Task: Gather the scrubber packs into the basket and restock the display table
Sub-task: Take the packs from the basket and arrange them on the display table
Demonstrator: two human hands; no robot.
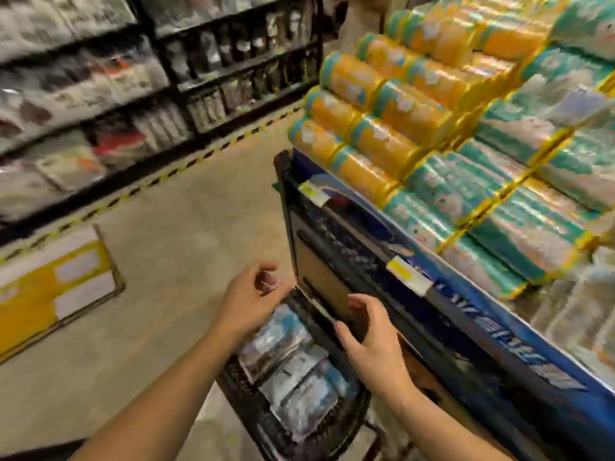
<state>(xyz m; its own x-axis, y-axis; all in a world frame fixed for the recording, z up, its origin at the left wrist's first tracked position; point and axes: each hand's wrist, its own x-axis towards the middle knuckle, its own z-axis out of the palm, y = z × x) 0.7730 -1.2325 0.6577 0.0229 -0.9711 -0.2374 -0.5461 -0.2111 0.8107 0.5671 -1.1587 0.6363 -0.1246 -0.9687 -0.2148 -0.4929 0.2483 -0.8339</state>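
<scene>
The scrubber packs are lying in the dark basket, just beside the display table. The left hand is loosely curled and empty; the right hand is spread over the basket rim. The basket should be gripped firmly and lifted level.

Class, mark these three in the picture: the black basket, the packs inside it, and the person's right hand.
Black basket (361, 402): head view, on its right rim.
Scrubber packs (293, 371): head view, middle of the stack.
Right hand (372, 341): head view, back of the hand.
</scene>
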